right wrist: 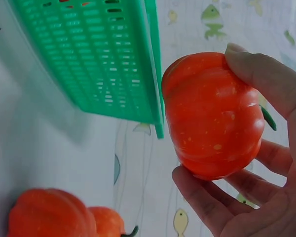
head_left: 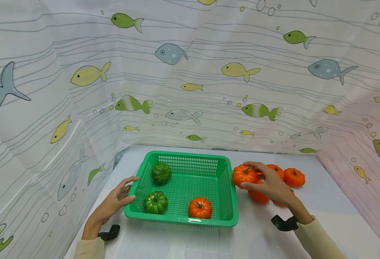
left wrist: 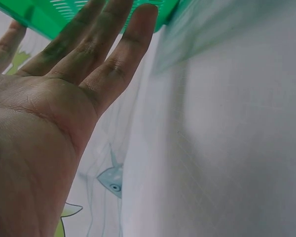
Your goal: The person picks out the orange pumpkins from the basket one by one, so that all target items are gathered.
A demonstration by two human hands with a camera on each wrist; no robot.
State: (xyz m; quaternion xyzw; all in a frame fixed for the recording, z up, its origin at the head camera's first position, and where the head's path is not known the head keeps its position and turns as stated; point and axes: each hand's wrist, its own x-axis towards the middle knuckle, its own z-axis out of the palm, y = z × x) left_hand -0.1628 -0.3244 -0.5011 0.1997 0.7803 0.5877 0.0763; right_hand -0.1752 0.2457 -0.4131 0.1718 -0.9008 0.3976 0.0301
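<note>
My right hand (head_left: 272, 185) grips an orange toy pumpkin (head_left: 242, 176) with a green stem, holding it up beside the right rim of a green plastic basket (head_left: 181, 220). In the right wrist view, thumb and fingers span the pumpkin (right wrist: 214, 116) from both sides. My left hand (head_left: 110, 205) is at the basket's left side, its fingers extended toward the rim; whether they all touch it cannot be told. Inside the basket lie two dark green pumpkins, one farther back (head_left: 161, 173) and one nearer (head_left: 155, 202), plus an orange pumpkin (head_left: 200, 208) near the front.
Several more orange pumpkins (head_left: 294, 177) are grouped on the white table (head_left: 319, 216) right of the basket, partly hidden by the right hand. A fish-patterned curtain (head_left: 209, 97) surrounds the table's back and sides. Dark cameras are strapped to both wrists.
</note>
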